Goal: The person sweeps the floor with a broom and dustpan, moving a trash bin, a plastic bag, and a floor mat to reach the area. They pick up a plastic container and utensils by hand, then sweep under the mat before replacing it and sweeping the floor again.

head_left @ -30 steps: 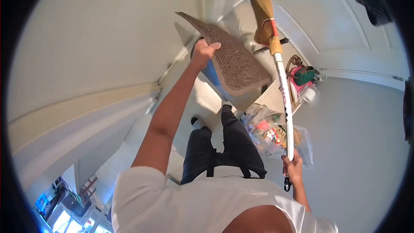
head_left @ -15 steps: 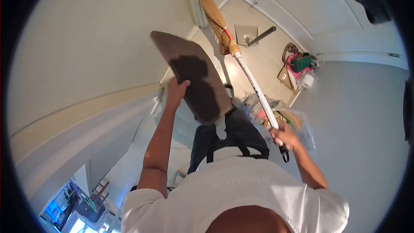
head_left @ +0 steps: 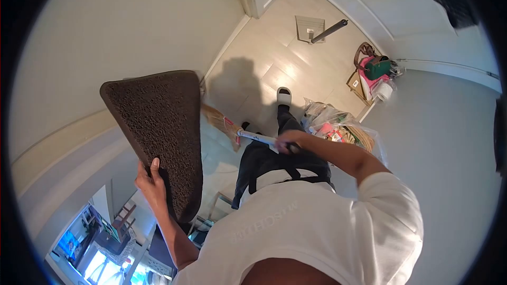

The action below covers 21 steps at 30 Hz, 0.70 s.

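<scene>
My left hand (head_left: 151, 180) grips the long edge of a dark brown doormat (head_left: 165, 126), holding it raised at the left with its rough, looped face toward me. My right hand (head_left: 289, 141) is closed round the handle of a broom (head_left: 257, 136), in front of my thighs. The broom's white handle points left, and its straw bristles (head_left: 219, 121) are partly hidden behind the mat. My right foot, in a light slide sandal (head_left: 284, 96), stands on the pale tiled floor (head_left: 253, 58).
A dustpan (head_left: 310, 29) with an upright dark handle stands near the white door (head_left: 369, 8). Bags and a green item (head_left: 377, 68) lie by the door corner. A clear plastic bag of things (head_left: 343, 129) sits right of my legs. Walls close in on both sides.
The mat has swung left and toward me, turning its rough face into view. The broom has swung from far ahead down to the left, my right hand crossing inward.
</scene>
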### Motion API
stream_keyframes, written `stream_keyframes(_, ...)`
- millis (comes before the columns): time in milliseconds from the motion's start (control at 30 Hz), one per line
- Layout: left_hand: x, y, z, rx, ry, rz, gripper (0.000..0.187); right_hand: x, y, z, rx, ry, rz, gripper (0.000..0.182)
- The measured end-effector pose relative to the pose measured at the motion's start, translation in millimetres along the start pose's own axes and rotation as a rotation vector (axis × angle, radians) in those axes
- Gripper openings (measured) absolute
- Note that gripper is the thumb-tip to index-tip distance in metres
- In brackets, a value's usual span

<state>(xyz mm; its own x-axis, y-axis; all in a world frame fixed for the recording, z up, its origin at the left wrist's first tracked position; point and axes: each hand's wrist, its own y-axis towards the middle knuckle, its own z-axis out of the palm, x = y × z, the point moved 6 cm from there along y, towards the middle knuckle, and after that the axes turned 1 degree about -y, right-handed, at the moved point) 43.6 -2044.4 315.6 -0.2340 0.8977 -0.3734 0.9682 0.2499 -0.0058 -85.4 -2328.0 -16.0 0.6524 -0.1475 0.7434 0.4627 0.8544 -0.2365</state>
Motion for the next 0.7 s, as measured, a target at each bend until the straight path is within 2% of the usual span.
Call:
stream_keyframes(33, 7, -2, -1, -0.001, 0.006, -0.018, 0.034, 4, 14, -10, 0.104, -0.102, -0.454, 0.015)
stream_keyframes(100, 17, -8, -8, -0.024, 0.021, 0.026, 0.035, -116, 51, -61, -0.149, 0.718, 0.366, 0.008)
stream_keyframes(133, 28, -14, -14, -0.068, 0.059, 0.01, 0.037, -108, 47, -90, -0.236, 0.298, 0.243, 0.008)
stream_keyframes(167, 32, -17, -19, -0.063, 0.071, 0.001, 0.037, -92, 32, -116, -0.315, -0.123, 0.109, 0.015)
stream_keyframes(233, 46, -28, -32, -0.083, 0.321, -0.155, 0.039, -39, 4, -93, 0.096, 1.44, 0.298, 0.006)
stream_keyframes(300, 85, -39, -41, -0.134, 0.364, -0.136, 0.042, -36, -35, -130, -0.492, 0.762, 0.421, 0.008)
stream_keyframes(333, 97, -42, -49, -0.204, 0.422, -0.066, 0.042, -18, -38, -116, -0.483, 0.76, 0.435, 0.008)
stream_keyframes(367, 101, -48, -56, -0.277, 0.481, 0.004, 0.043, 2, -45, -105, -0.606, 0.489, 0.533, 0.005)
stream_keyframes(400, 95, -47, -61, -0.245, 0.539, -0.145, 0.041, 10, -50, -95, -0.717, 0.216, 0.619, 0.005)
stream_keyframes(467, 105, -54, -74, -0.236, 0.628, -0.192, 0.039, -1, -43, -54, -0.695, 0.253, 0.515, 0.013)
stream_keyframes(500, 112, -58, -80, -0.223, 0.706, -0.236, 0.037, 13, -45, -26, -0.741, 0.252, 0.523, 0.011)
stream_keyframes(533, 119, -62, -85, -0.26, 0.734, -0.156, 0.034, 38, -49, 4, -0.788, 0.254, 0.535, 0.01)
stream_keyframes(633, 116, -64, -101, -0.256, 0.761, -0.213, 0.034, 55, -46, 41, -0.689, 0.304, 0.638, 0.01)
stream_keyframes(700, 114, -64, -103, -0.255, 0.785, -0.262, 0.033, 25, -20, 49, -0.404, 0.34, 0.664, 0.009)
